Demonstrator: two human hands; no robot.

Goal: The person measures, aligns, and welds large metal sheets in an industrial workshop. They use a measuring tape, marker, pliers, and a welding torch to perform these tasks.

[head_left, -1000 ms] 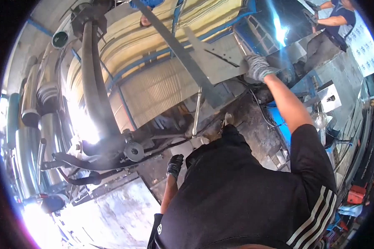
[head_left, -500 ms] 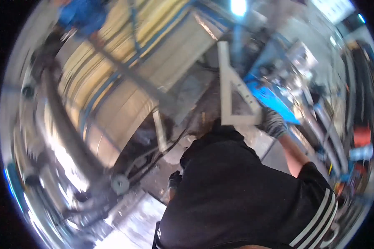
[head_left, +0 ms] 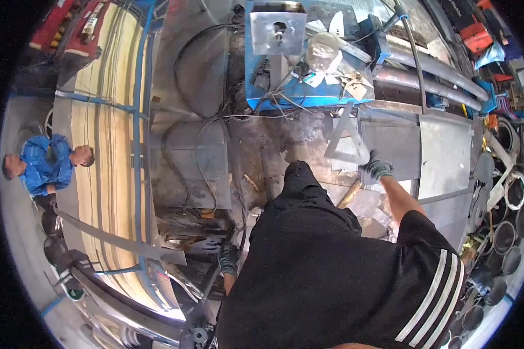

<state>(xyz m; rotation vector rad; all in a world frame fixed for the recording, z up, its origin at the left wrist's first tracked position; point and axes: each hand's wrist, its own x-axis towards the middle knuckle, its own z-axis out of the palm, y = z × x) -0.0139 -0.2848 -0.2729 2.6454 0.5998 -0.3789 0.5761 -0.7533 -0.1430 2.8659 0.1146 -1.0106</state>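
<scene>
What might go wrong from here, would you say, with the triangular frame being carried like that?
The right hand grips the triangular frame at one corner, so it could twist or slip. Its narrow tip points toward the cluttered blue table and might knock it. The looping cables across the floor could catch a foot.

Right hand: finger placement on metal triangle too small to tell. Left hand dark, contact unclear. Black shirt hides most of left arm. Writing on papers unreadable. Red object cut off, upper left.
</scene>
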